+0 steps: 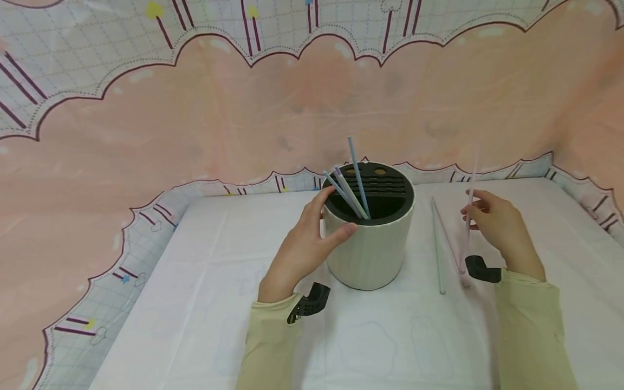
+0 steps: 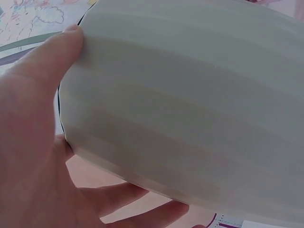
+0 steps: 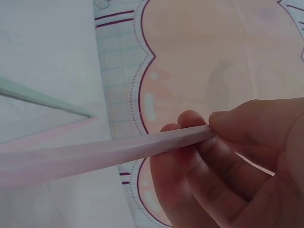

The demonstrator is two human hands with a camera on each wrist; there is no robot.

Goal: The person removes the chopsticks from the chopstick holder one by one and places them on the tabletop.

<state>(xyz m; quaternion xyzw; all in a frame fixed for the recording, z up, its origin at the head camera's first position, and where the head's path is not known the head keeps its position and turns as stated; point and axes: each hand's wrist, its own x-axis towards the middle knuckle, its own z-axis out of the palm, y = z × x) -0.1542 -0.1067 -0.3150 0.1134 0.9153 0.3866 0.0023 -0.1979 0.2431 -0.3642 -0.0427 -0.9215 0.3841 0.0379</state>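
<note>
A round cream pen holder (image 1: pixel 368 254) with a black slotted top (image 1: pixel 385 187) stands upright on the white table. Several blue and purple straws (image 1: pixel 357 173) lean in its front opening. My left hand (image 1: pixel 304 244) grips its left side, thumb on the front wall and fingers around by the rim; the left wrist view shows the hand (image 2: pixel 33 114) against the pale wall. To the right of the holder, my right hand (image 1: pixel 499 222) pinches a pale pink straw (image 1: pixel 471 200), held upright; the straw (image 3: pixel 95 154) crosses the right wrist view. A green straw (image 1: pixel 437 249) and another pink straw (image 1: pixel 448 235) lie between holder and right hand.
The white tabletop (image 1: pixel 195 303) stretches around the holder. Behind it hangs a peach cloth (image 1: pixel 273 119) with scalloped white borders, which also runs along the left and right. A black wrist strap (image 1: pixel 312 300) sits on the left wrist and another (image 1: pixel 482 269) on the right.
</note>
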